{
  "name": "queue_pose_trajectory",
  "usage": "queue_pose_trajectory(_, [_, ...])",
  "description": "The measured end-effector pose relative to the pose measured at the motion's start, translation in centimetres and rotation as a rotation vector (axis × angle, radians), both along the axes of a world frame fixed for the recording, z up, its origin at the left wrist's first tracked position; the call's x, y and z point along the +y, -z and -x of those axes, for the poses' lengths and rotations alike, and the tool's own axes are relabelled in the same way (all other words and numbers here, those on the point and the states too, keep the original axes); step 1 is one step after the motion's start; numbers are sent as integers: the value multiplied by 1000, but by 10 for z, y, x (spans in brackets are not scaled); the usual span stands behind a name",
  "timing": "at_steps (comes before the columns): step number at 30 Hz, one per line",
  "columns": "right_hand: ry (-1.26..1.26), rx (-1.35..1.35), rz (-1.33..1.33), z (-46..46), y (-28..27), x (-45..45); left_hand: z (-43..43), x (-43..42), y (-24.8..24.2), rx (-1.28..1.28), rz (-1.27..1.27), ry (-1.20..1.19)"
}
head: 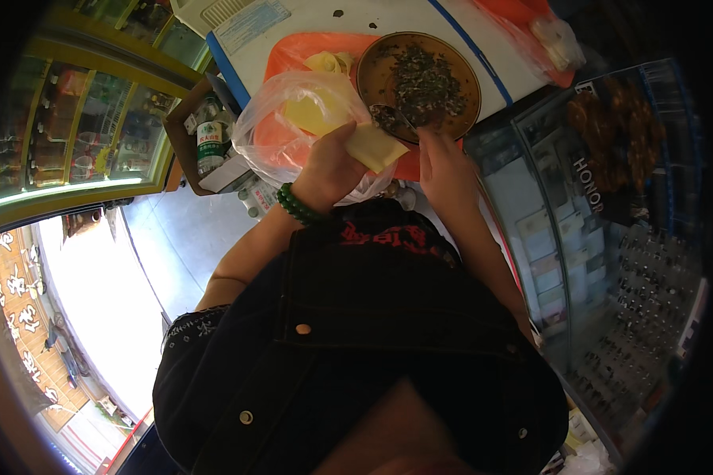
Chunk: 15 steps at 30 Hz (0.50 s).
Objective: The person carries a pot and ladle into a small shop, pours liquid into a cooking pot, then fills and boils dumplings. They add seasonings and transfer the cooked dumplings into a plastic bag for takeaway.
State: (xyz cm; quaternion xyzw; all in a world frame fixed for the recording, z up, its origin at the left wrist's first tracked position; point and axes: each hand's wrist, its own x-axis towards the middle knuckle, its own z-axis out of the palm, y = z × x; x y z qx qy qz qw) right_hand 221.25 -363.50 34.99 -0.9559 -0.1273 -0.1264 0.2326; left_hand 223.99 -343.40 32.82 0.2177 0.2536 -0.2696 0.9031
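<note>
My left hand [333,169], with a green bead bracelet at the wrist, pinches a pale yellow square dough wrapper [383,148] held flat. In my right hand [445,169] is a metal spoon [405,120], its bowl at the near left edge of the filling. That dark, finely chopped filling [428,83] lies in a round brown dish [368,74]. More yellow wrappers [315,113] rest in a clear plastic bag [255,130] beyond my left hand. Behind them a crumpled or folded yellow piece [331,62] sits on an orange-red tray [300,44].
The tray and dish stand on a white surface with blue edging [398,15]. Left are a cardboard box [181,130] holding a water bottle [210,139] and a drinks refrigerator [77,119]. A glass display case [546,237] stands right. A red plastic bag [514,35] lies at the far right.
</note>
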Motion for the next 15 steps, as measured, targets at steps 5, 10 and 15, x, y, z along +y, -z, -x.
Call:
queue_pose_trajectory(5, [-135, -96, 31, 16, -1, -8, -1, 15, -14, -21, 146, 64])
queue_pose_trajectory(10, [-83, -86, -324, -2, -11, -28, -10, 11, -28, -152, 81, 93])
queue_pose_trajectory(15, [-189, -150, -214, -20, -13, -36, -28, -1, -24, -196, -6, 100])
